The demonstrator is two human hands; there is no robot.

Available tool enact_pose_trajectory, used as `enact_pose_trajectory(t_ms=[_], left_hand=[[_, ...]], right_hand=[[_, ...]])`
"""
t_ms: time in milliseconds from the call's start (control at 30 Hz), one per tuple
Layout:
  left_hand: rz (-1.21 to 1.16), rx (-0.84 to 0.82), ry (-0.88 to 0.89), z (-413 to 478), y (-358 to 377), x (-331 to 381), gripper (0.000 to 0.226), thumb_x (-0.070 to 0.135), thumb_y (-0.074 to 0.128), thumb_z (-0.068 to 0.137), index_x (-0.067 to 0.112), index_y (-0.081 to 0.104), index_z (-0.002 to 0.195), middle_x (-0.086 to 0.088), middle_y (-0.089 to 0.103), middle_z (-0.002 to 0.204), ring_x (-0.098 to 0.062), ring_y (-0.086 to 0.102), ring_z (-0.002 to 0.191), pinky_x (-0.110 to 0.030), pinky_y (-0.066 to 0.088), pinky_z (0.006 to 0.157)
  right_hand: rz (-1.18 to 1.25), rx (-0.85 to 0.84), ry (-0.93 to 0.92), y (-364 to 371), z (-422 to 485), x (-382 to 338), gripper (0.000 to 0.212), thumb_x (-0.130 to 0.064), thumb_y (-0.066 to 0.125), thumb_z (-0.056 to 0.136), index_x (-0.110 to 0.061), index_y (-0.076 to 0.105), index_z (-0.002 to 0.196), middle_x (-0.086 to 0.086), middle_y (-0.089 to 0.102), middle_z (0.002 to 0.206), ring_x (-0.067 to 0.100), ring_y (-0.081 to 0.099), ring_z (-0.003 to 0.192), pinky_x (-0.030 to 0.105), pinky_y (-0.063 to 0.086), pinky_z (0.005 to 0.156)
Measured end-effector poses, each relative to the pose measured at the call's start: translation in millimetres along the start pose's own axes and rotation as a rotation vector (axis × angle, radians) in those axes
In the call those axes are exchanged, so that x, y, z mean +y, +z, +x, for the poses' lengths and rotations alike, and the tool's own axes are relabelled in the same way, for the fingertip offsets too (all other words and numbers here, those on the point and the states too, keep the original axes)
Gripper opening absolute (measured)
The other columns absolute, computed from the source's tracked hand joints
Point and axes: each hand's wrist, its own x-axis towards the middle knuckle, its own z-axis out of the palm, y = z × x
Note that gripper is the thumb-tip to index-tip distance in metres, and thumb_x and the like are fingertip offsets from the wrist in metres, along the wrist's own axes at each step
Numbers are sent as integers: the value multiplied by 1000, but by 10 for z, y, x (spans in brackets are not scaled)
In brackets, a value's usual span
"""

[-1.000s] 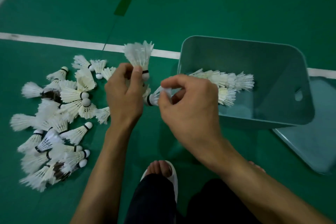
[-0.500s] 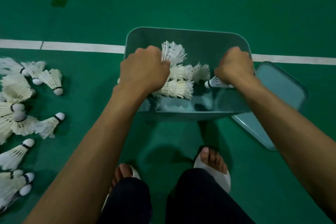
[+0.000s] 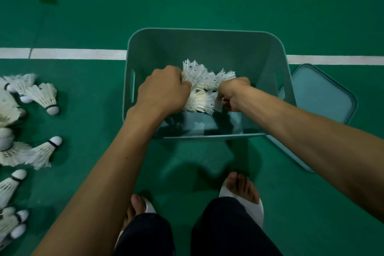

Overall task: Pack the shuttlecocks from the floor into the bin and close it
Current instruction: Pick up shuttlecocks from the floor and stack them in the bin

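Observation:
The teal plastic bin [image 3: 207, 31] stands open on the green floor in front of me. Several white feather shuttlecocks [image 3: 202, 101] lie in a pile inside it. My left hand [image 3: 164, 89] is down in the bin, closed on a shuttlecock whose feathers [image 3: 195, 69] stick up past my fingers. My right hand [image 3: 232, 93] is curled at the right side of the pile, its fingers closed among the feathers on a shuttlecock. More shuttlecocks [image 3: 44, 97] lie scattered on the floor at the left edge.
The bin's teal lid [image 3: 321, 97] lies flat on the floor, partly under the bin's right side. A white court line [image 3: 79, 54] runs behind the bin. My feet in white slippers [image 3: 241, 195] stand just in front of the bin.
Both hands carried shuttlecocks from the floor pile over into the bin. My right hand has moved left and down to the pile, and both hands are now close together.

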Motion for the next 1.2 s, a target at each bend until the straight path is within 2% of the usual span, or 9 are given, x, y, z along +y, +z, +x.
enact_pose_trajectory(t_ms=[167, 300, 400, 567, 667, 733, 833, 1033, 1200], left_hand=[[89, -90, 33, 60, 96, 87, 19, 37, 58, 95, 19, 63, 91, -6, 67, 93, -33, 63, 87, -39, 51, 75], [126, -122, 60, 115, 122, 142, 16, 36, 62, 94, 21, 66, 96, -3, 65, 94, -31, 62, 87, -35, 44, 72], [135, -136, 71, 145, 153, 197, 14, 34, 61, 94, 23, 67, 100, -3, 65, 95, -30, 60, 88, -35, 44, 72], [-11, -194, 86, 151, 225, 227, 9, 31, 64, 89, 24, 69, 91, -4, 75, 96, -28, 68, 91, -41, 57, 83], [-108, -190, 64, 92, 232, 174, 13, 30, 66, 92, 20, 73, 88, -3, 74, 90, -23, 67, 87, -35, 54, 79], [-125, -180, 29, 65, 230, 94, 23, 32, 64, 92, 13, 75, 87, -7, 75, 86, -25, 69, 86, -40, 55, 80], [-28, -215, -48, 80, 193, -16, 27, 28, 59, 91, 5, 72, 95, -13, 73, 93, -30, 68, 89, -44, 55, 79], [124, -401, -148, 113, 190, -6, 38, 22, 48, 97, 1, 57, 126, -22, 54, 139, -30, 52, 98, -37, 41, 80], [129, -476, -145, 142, 260, -37, 40, 20, 47, 95, -2, 58, 127, -21, 59, 131, -31, 54, 95, -36, 41, 79]], right_hand=[[-91, -72, -15, -121, -21, -75, 12, 10, 69, 82, 0, 69, 88, 6, 55, 46, 18, 50, 50, 31, 53, 60], [-254, -75, -240, -388, -57, -104, 17, -9, 74, 82, -9, 57, 81, 8, 65, 82, 24, 68, 74, 32, 60, 64], [-344, -33, -478, -500, -179, -97, 18, -13, 68, 72, -6, 74, 88, 2, 70, 76, 17, 68, 70, 36, 61, 68], [-398, -144, -647, -451, -406, -169, 12, -11, 75, 80, -16, 77, 69, -17, 63, 48, -8, 55, 45, 14, 42, 50], [-552, 17, -676, -414, -451, -199, 8, -13, 72, 82, -14, 80, 83, -3, 75, 77, 6, 68, 71, 17, 53, 63], [-658, 206, -664, -443, -516, -218, 22, -14, 68, 79, -11, 77, 99, 12, 74, 99, 29, 70, 91, 32, 58, 82], [-823, 401, -656, -535, -561, -201, 29, -13, 69, 81, -5, 66, 110, 22, 64, 109, 40, 63, 101, 38, 46, 78], [-855, 320, -508, -383, -345, -80, 18, -2, 63, 87, -4, 65, 105, 21, 66, 111, 43, 65, 110, 42, 54, 85], [-514, 164, -235, -272, -31, -24, 14, -6, 63, 93, -5, 57, 81, 14, 64, 88, 34, 67, 79, 36, 61, 67]])
